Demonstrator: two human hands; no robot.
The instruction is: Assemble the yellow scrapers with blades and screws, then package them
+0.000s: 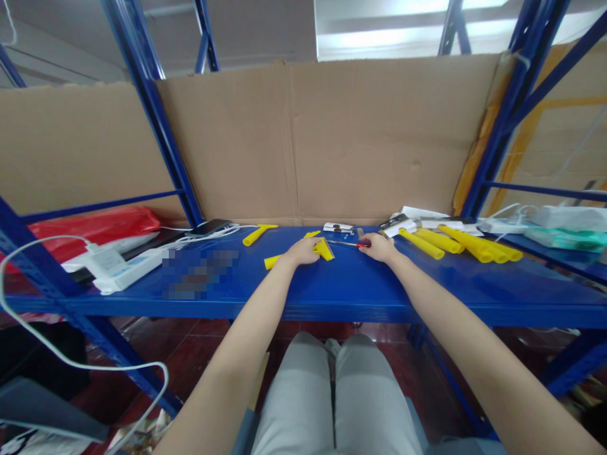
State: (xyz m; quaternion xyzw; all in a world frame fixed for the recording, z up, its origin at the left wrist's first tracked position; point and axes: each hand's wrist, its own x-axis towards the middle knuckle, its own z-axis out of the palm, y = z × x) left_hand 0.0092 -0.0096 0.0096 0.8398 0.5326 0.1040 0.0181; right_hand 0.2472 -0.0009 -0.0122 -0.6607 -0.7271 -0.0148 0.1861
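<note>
My left hand [302, 251] rests on a yellow plastic tool [324, 249] lying on the blue shelf [332, 287], fingers closed over its handle. My right hand [378, 246] grips a red-handled screwdriver [363, 242] whose metal shaft points left toward the yellow tool's head. A few tiny pale parts lie on the shelf between the hands. Another yellow handle piece [258, 233] lies further left.
Several yellow tubes [467, 243] and white and black packets [403, 222] lie at the right. A phone [211, 227], white power strip [126, 268], cables and a red bag [95, 226] sit at the left. Cardboard [332, 139] walls the back; blue uprights flank it.
</note>
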